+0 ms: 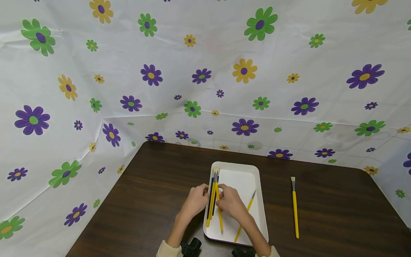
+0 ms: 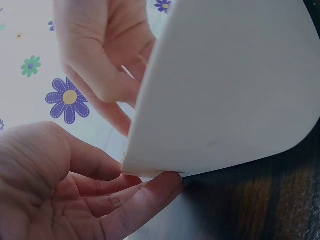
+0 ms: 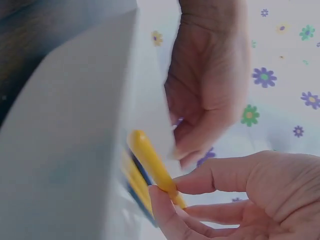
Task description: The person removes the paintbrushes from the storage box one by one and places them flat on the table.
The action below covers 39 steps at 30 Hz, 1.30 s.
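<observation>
A white rectangular tray [image 1: 237,175] sits on the dark table with several yellow and dark-handled paintbrushes [image 1: 211,200] bunched along its left side, bristles pointing away. My left hand [image 1: 196,198] is at the tray's left rim; in the left wrist view, thumb and fingers pinch the tray's edge [image 2: 150,167]. Inside the tray, my right hand [image 1: 232,203] pinches a yellow paintbrush [image 3: 150,157] between thumb and fingers, its handle end toward me. Another thin yellow paintbrush [image 1: 250,203] lies slanted in the tray's right half, partly under my right forearm.
To the right of the tray, a flat yellow paintbrush [image 1: 295,210] with pale bristles lies on the dark wooden table [image 1: 154,175]. A white cloth [image 1: 215,50] with flower prints hangs behind the table and along its left side.
</observation>
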Each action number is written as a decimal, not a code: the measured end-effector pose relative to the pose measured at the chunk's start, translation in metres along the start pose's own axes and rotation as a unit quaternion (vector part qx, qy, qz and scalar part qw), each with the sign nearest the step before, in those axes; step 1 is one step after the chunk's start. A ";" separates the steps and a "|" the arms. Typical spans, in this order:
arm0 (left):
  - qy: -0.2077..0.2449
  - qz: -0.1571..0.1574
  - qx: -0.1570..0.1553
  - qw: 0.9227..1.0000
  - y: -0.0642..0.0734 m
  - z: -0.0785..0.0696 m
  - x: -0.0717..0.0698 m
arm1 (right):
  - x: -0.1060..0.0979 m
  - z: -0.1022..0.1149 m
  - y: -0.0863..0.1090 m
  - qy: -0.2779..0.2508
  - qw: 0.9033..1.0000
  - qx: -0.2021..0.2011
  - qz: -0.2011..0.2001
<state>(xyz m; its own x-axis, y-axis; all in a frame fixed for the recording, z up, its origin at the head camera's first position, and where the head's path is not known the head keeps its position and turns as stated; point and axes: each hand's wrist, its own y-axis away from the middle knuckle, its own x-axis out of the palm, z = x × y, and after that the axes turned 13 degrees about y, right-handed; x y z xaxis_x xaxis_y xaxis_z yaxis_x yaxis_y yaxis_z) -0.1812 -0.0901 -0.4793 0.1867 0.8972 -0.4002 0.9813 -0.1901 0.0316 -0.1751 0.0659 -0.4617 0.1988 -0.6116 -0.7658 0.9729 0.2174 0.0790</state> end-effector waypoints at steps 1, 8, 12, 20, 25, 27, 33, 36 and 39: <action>-0.002 -0.001 0.001 1.000 0.000 0.000 0.000 | -0.002 0.001 0.001 -0.006 1.000 0.002 0.001; -0.001 -0.003 0.000 1.000 0.000 -0.001 0.000 | -0.017 0.006 0.006 -0.023 1.000 0.005 -0.003; 0.003 -0.001 -0.005 1.000 0.000 -0.001 0.000 | -0.024 0.007 0.009 -0.021 1.000 0.005 -0.002; 0.011 -0.003 -0.002 1.000 0.001 0.000 0.001 | -0.038 0.006 0.012 -0.024 1.000 0.013 -0.016; 0.015 -0.004 0.000 1.000 0.001 0.000 0.001 | -0.049 0.003 0.014 -0.022 0.999 0.022 -0.026; 0.015 -0.004 0.000 1.000 0.001 0.000 0.001 | -0.054 0.002 0.015 -0.025 0.999 0.025 -0.031; 0.010 -0.003 0.004 1.000 0.001 0.000 0.001 | -0.067 -0.004 0.018 -0.036 0.998 0.028 -0.035; 0.011 -0.002 0.004 1.000 0.000 0.001 0.000 | -0.070 -0.007 0.017 -0.035 0.998 0.032 -0.033; 0.016 -0.002 0.002 1.000 0.000 0.000 0.001 | -0.074 -0.011 0.018 -0.036 0.998 0.037 -0.032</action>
<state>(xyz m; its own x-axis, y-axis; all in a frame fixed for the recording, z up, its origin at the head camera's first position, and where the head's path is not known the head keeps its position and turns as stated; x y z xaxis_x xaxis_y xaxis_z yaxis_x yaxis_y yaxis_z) -0.1809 -0.0896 -0.4797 0.1842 0.9102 -0.3710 0.9818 -0.1880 0.0263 -0.1738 0.1229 -0.4105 0.1408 -0.6761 -0.7232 0.9895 0.1203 0.0802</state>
